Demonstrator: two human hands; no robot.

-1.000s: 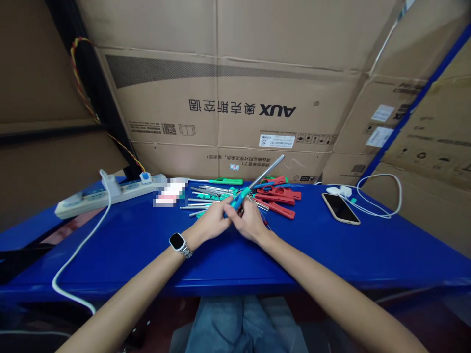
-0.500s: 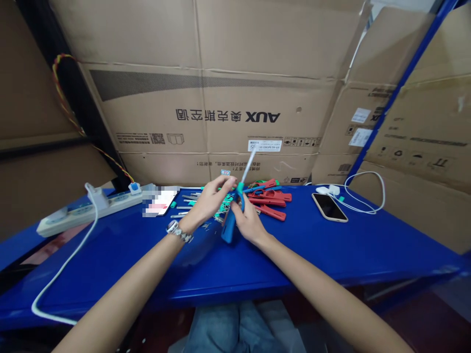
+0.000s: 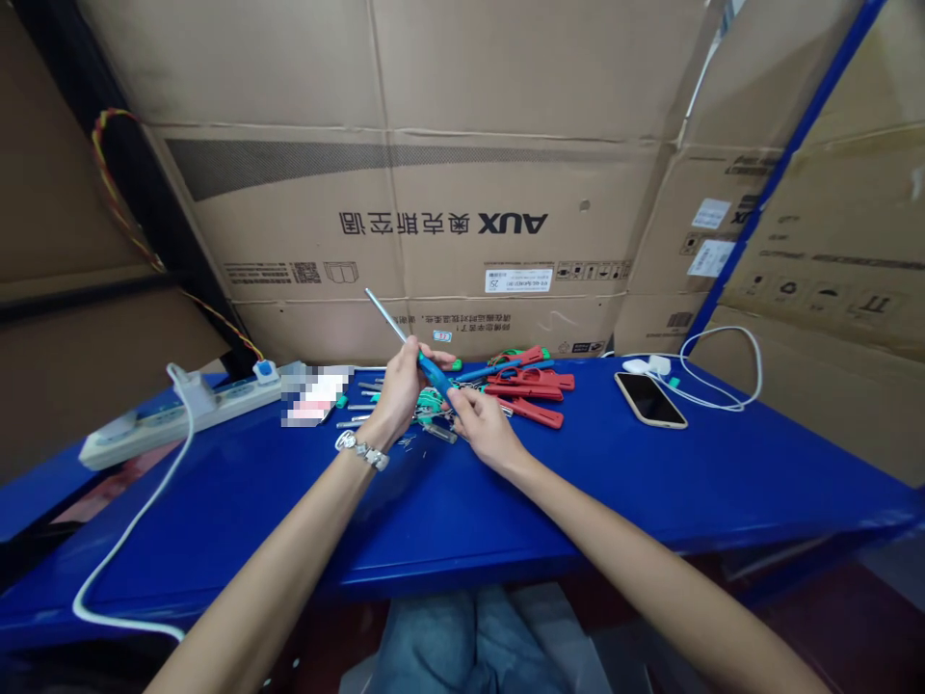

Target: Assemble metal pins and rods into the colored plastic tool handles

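Note:
A long-necked lighter [image 3: 434,374] with a blue handle and a straight metal tube is held between my hands, its tube tilted up to the left. My left hand [image 3: 400,386] is closed around its front end, where the tube meets the handle. The rear of the handle is pinched by my right hand [image 3: 486,424], fingers closed. A small green part [image 3: 453,364] shows by my left fingertips; whether they hold it I cannot tell. Behind and right of my hands lie several red lighter shells [image 3: 531,390] and blue lighter shells [image 3: 498,369]. Metal tubes [image 3: 361,408] lie left of green parts [image 3: 426,410].
Tiny metal pieces [image 3: 407,443] lie scattered on the blue table [image 3: 462,530]. A phone [image 3: 650,399] and white cable [image 3: 752,371] are at the right. On the left stand a power strip [image 3: 155,424] and another flat device [image 3: 318,395]. Cardboard [image 3: 434,173] walls the back.
The lighter has swung from pointing up right to pointing up left. My left hand has closed on its front end, and my right hand has shifted to the rear of the handle.

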